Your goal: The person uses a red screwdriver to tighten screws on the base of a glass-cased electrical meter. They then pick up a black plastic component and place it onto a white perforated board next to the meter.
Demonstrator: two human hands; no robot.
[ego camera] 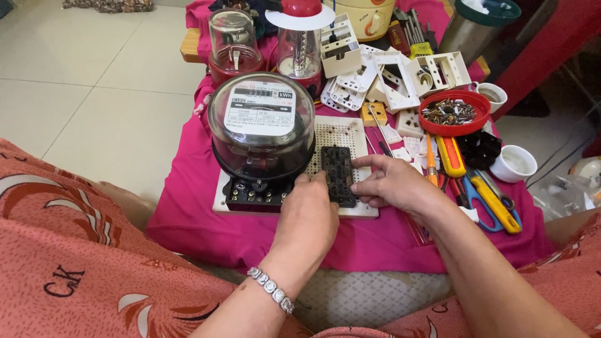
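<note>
A bright pink cloth point(188, 213) covers the low table, and on it sits a white perforated board point(344, 134). The biggest thing on that board is a round electricity meter point(261, 125) with a clear glass dome over a black base, its row of brass terminal screws facing the person.

Just right of the meter lies a flat black plastic cover point(338, 175), a ribbed rectangle whose long axis runs away from the person, towards the far side of the board. Both hands meet at it. The left hand point(308, 216), a beaded silver bracelet point(270, 290) at its wrist, comes up from below with fingers curled onto the cover's near end and the meter's base. The right hand point(391, 184) lies along the cover's right edge, fingertips pressing its top and side; neither hand has lifted it.

Farther right sit a shallow red bowl point(455, 112) of mixed metal screws, a yellow-handled screwdriver point(451, 156), and scissors point(494, 203) with blue and yellow handles.
</note>
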